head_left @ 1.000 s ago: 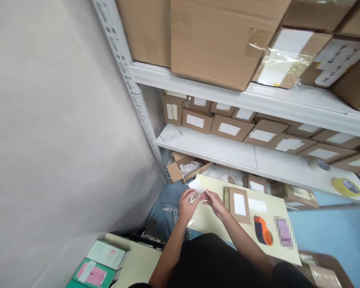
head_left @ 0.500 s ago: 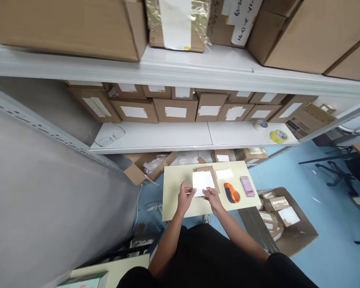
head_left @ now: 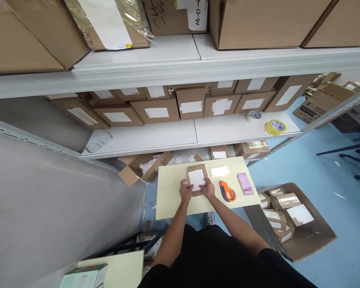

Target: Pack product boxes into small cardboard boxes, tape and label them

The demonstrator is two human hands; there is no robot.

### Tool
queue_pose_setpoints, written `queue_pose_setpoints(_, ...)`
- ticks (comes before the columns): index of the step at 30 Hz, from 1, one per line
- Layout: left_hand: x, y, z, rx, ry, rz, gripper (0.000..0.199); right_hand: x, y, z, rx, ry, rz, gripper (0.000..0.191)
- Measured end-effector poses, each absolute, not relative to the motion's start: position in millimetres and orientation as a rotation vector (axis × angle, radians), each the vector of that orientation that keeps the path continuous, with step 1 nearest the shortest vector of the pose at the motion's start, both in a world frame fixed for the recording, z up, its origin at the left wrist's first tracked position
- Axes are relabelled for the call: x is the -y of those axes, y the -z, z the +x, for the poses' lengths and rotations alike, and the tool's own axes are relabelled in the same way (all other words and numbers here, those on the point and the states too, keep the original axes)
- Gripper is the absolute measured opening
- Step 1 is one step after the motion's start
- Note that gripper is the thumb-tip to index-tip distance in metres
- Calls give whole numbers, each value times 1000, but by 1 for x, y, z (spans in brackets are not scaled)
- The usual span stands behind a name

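Note:
A white label (head_left: 197, 180) lies over a small brown cardboard box (head_left: 199, 167) on the pale yellow table (head_left: 171, 200). My left hand (head_left: 186, 191) pinches the label's lower left edge. At its lower right, my right hand (head_left: 208, 187) has its fingers closed on the same label. Right of the box are a stack of white labels (head_left: 219, 171), an orange tape dispenser (head_left: 227, 191) and a pink blurred item (head_left: 245, 184).
A big open carton (head_left: 315, 236) holding several parcels stands on the floor at the right. Behind the table, a white shelf (head_left: 156, 138) carries boxes, glasses (head_left: 99, 142), a clear tape roll (head_left: 253, 116) and a yellow one (head_left: 275, 127). An open box (head_left: 132, 164) is below.
The label has come down onto the box, now lined up with it, and both hands have moved with it. The view has shifted and turned slightly.

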State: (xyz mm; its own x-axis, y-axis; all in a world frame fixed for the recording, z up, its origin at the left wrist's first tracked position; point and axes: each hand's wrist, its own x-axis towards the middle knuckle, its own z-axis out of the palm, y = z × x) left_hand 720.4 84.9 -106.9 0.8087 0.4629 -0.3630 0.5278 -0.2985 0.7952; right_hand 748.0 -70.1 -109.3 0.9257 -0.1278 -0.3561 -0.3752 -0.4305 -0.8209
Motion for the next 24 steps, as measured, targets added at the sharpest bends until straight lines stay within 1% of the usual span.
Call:
queue_pose_setpoints(2,-78,111,731,-773,102,1961,53,76,116,759,-361,-332,-2083,21)
queue_pose_setpoints(4,-71,115,739,-794,123,1982,56,81,123,766,-390,-380,-2149,17)
queue_pose_setpoints(7,-60,123,745,-839,164,2027,58,87,132,772,-414,-450,-2212,20)
queue_pose_setpoints(11,-50,129,748,-908,191,2074,53,90,139,776,-383,-490,-2243,20)
queue_pose_setpoints(16,-50,119,759,-893,342,2210,51,93,141,783,-349,-582,-2310,21)
queue_pose_setpoints(18,-55,112,764,-908,430,2280,57,97,140,785,-347,-609,-2332,25)
queue_pose_setpoints(21,-63,106,764,-981,501,2314,75,99,137,781,-323,-643,-2358,30)
queue_pose_setpoints(22,-65,106,763,-954,485,2328,75,99,137,778,-297,-620,-2373,30)
queue_pose_setpoints(24,-67,108,758,-753,390,2386,59,97,136,768,-219,-498,-2412,29)
